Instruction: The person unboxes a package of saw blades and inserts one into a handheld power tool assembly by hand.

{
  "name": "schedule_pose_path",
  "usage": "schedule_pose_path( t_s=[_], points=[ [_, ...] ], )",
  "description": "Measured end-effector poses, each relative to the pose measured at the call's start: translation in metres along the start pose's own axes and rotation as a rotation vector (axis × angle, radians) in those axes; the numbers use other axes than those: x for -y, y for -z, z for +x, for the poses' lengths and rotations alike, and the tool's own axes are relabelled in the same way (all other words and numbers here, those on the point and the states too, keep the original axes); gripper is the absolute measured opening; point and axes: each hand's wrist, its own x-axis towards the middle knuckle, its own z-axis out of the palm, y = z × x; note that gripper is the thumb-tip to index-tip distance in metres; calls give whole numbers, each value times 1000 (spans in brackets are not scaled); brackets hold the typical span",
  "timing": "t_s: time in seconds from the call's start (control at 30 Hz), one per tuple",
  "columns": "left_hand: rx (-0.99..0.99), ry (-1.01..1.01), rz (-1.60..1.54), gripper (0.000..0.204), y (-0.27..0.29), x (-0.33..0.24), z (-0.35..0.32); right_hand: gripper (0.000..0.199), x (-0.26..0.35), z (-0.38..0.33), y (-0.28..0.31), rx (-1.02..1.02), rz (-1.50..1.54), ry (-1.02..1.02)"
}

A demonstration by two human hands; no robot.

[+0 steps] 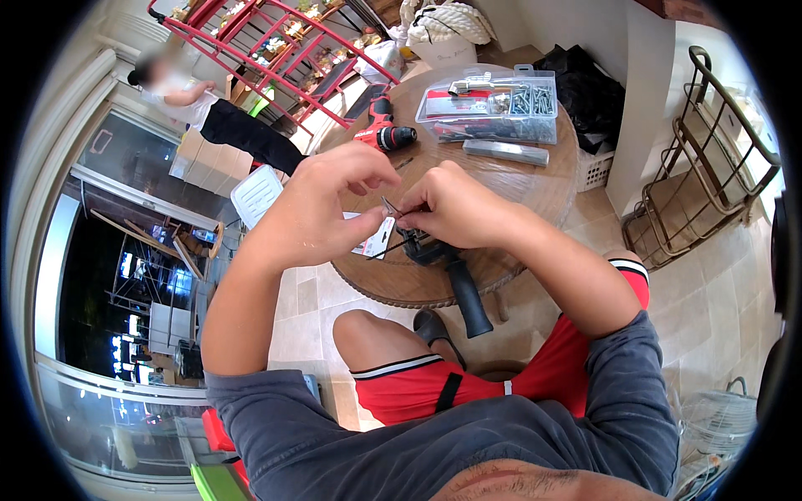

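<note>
Both hands meet over the near edge of the round wooden surface (535,196): the left hand (322,209) and the right hand (455,204) are pinched with their fingertips together on one thin, dark piece of wire (391,205), bent to a small point between them; its exact shape is too small to tell. Just below the hands one black power tool (451,280) lies with its long handle hanging past the rim, and one white card (373,238) rests beside it. Farther out lie one red and black cordless drill (383,132), one flat grey metal bar (505,151) and one clear plastic organiser box (493,104) holding screws and small tools. Beyond the surface another person (209,108) stands by a red metal rack (276,42).
</note>
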Motion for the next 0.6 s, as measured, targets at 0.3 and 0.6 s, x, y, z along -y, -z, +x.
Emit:
schedule_pose_path(
  t_s=[0.3,0.6],
  points=[
    [101,2,86,22,6,13,-3,12,12,0,-1,33,240,-321],
    [-48,-247,107,26,2,23,4,18,-17,0,-13,26,374,-146]
  ],
)
